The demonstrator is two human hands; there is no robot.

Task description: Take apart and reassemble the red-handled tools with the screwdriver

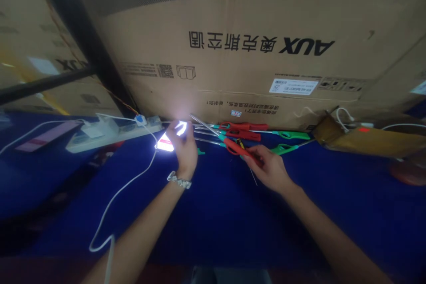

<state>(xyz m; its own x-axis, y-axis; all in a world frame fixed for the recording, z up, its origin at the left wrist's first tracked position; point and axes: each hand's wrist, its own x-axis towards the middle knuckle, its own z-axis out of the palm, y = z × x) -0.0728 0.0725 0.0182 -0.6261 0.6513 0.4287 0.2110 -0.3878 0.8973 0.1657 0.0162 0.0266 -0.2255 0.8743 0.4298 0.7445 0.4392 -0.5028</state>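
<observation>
My left hand [185,148], with a bracelet at the wrist, has its fingers closed around a brightly glowing white lamp [164,143]; glare hides its exact shape. A white cable runs from beside the lamp. My right hand [268,167] grips the red handle of a long-necked lighter [234,147], its metal tube pointing left. A small screwdriver [241,143] with a yellow and black handle shows by my right fingers; whether they hold it too, I cannot tell. Behind lie more red lighters [244,135] and green lighters [293,135].
A large cardboard box [233,71] stands along the back of the blue tabletop [213,213]. At left are a white power strip [100,135], a pink flat box [48,136] and a loose white cable [123,188]. An open brown carton [376,142] sits at right.
</observation>
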